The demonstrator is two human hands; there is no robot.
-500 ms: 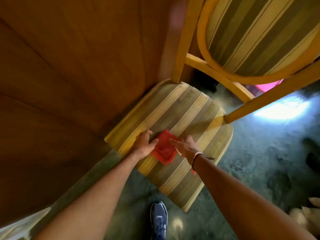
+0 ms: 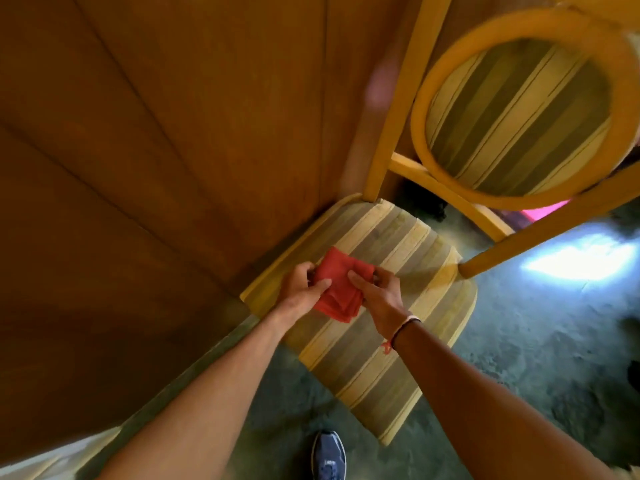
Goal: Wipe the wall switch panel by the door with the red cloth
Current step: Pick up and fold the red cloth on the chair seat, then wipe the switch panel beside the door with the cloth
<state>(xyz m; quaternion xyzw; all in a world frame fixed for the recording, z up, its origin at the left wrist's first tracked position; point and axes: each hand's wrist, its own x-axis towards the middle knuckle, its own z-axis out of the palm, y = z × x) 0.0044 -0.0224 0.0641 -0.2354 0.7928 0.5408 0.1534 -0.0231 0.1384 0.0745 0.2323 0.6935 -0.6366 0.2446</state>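
Beside the wooden door [image 2: 156, 174], over the striped chair seat [image 2: 398, 306]: folded red cloth [image 2: 337, 289] pinched at its edges by left hand [image 2: 299, 289] and right hand [image 2: 379, 292], best kept flat and bunched firmly before lifting toward the unseen switch panel; shoe [image 2: 328, 457] logo unreadable.

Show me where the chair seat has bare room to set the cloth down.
Bare seat lies toward the near front edge, and between the hands and backrest. It is crowded mid-seat, where left hand and right hand hold the red cloth.
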